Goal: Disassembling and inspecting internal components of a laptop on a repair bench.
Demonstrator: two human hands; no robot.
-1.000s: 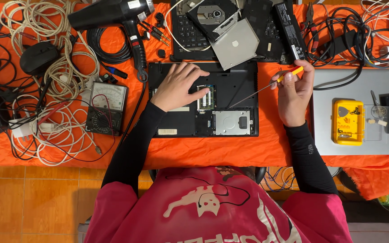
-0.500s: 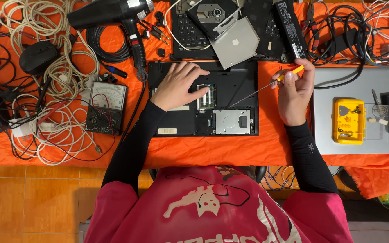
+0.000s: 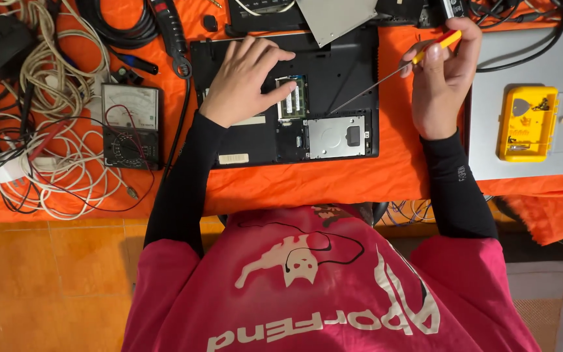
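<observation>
Left hand [image 3: 245,81]: lay flat, fingers spread, on the opened black laptop [image 3: 333,78], fingertips beside the green memory module [image 3: 290,99].
Right hand [image 3: 441,78]: closed around the orange-handled screwdriver [image 3: 392,70], shaft slanting down to the laptop's silver drive bay [image 3: 335,137].
Laptop: lay underside up on the orange worktop [image 3: 333,182].
Right of it: yellow case [image 3: 526,122] on a grey slab.
Left of it: multimeter [image 3: 130,126] among white cables [image 3: 66,163].

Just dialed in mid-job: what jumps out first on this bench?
The opened black laptop base at centre on the orange cloth, left hand flat on it beside the green memory modules. The right hand holds a thin yellow-handled screwdriver, shaft slanting toward the laptop. Tangled cables ring a multimeter at left.
</observation>
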